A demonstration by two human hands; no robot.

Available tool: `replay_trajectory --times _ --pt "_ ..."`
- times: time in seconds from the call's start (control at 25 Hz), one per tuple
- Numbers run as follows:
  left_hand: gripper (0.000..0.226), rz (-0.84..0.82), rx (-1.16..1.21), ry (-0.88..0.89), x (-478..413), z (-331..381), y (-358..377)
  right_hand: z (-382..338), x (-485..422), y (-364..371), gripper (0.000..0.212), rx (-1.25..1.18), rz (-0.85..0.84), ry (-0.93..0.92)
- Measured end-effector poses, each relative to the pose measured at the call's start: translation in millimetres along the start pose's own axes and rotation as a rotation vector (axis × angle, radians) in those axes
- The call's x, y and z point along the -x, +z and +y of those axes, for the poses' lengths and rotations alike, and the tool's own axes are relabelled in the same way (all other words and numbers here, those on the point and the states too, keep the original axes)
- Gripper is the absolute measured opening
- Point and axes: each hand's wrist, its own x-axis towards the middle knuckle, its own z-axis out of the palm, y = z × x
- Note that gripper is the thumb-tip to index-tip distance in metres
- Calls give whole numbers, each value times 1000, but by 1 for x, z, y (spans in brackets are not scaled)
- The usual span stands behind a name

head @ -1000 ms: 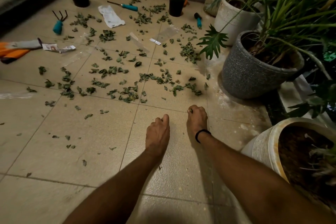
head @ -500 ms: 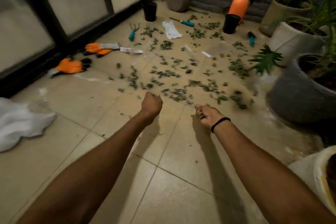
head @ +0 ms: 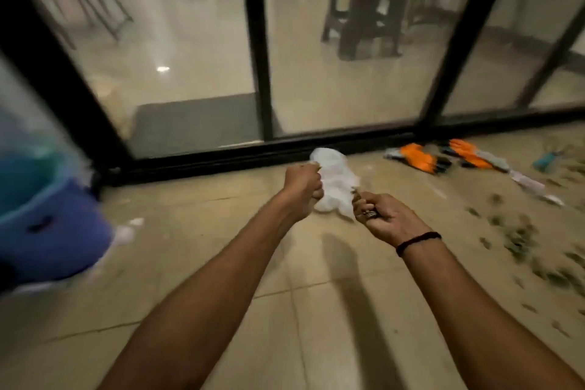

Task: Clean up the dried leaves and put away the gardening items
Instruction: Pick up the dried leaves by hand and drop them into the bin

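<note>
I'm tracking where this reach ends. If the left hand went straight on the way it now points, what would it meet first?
Most likely the white plastic bag on the floor: the left hand overlaps its edge, though blur hides whether they touch. Beyond it lies the black door track.

The floor reads to me as glazed tile, smooth with a soft sheen. On the far side I see clear, reflective glass panes in a dark satin frame; metal or painted, I cannot tell. The white bag looks like thin, crinkled plastic, faintly shiny. At left, the blue bin seems to be smooth plastic. To the right, the blurred orange gloves look like cloth with a matt coating. The dried leaves are matt and crumpled. Behind the glass, a grey mat looks dull.
</note>
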Motion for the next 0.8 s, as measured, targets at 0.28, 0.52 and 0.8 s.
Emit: replay_trajectory --times 0.28,0.52,0.8 --pt "33 396 295 273 54 133 -206 86 -27 224 14 160 -234 247" --pt "35 800 438 341 115 186 -372 212 -48 397 28 347 -381 361" --pt "56 733 451 185 164 224 -413 311 -12 485 56 480 -666 532"
